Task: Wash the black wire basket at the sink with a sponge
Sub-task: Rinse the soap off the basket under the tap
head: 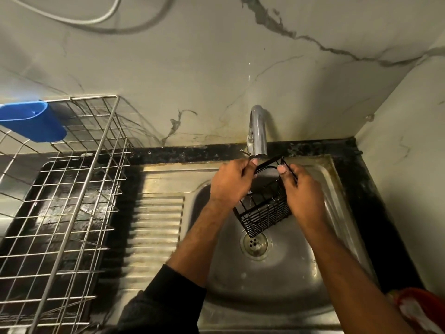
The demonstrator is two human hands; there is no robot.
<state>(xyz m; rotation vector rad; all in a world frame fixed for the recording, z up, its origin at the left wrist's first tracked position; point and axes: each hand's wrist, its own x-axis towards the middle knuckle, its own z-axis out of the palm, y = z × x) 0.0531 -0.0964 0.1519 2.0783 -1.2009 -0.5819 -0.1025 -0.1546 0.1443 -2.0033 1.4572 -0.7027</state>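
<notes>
The small black wire basket (265, 210) hung over the round stainless steel sink bowl (277, 280), just above the drain (254, 244) and under the curved chrome tap (257, 131). It was tilted, its bottom end pointing down toward the drain, and nothing could be seen inside it. The person's left hand (231, 182) was closed around the black hook loops at the top of the basket, thumb pinching the wire. The right hand (303, 191) gripped the basket's right side, its thumb pressed on the hook wire too. The sink bowl held nothing but the drain fitting. To the left, past the ribbed steel draining board (156, 227), stood a large silver wire dish rack (72, 189), with no dishes visible in it; a blue plastic holder (33, 121) hung on its far edge, and I could not tell what it held. Something red and white (419, 307) lay at the near right corner.
</notes>
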